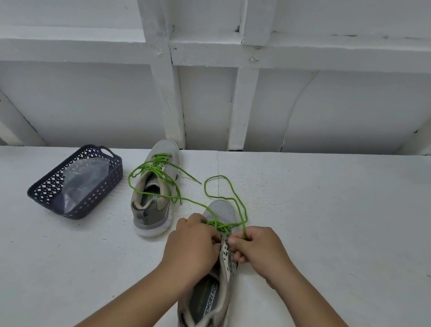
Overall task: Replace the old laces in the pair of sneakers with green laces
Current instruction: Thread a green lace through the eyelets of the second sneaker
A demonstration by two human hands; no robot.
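Note:
A grey sneaker (207, 305) lies in front of me, toe pointing away, with a green lace (234, 200) threaded through its front eyelets. Both loose ends of that lace loop out past the toe. My left hand (190, 244) grips the shoe's left side by the eyelets, fingers curled at the lace. My right hand (258, 249) pinches the lace at the right eyelets, beside the patterned tongue. The second grey sneaker (152, 199) stands further back on the left, laced in green with its ends lying loose.
A dark perforated plastic basket (45, 189) holding a clear plastic bag (84, 175) sits at the left on the white table (335, 230). White wall framing rises directly behind the table's far edge.

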